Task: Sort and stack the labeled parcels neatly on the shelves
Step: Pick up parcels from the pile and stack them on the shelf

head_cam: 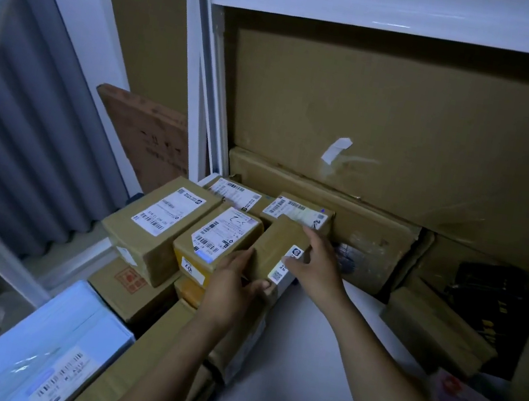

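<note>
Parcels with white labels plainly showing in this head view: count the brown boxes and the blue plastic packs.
Brown boxes: 5
Blue plastic pack: 1
Total: 6

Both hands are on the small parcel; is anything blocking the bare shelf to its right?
Nothing visible does. The left hand and right hand hold the small parcel beside the yellow-taped box; the white shelf on its right lies bare up to the crumpled cardboard behind.
</note>
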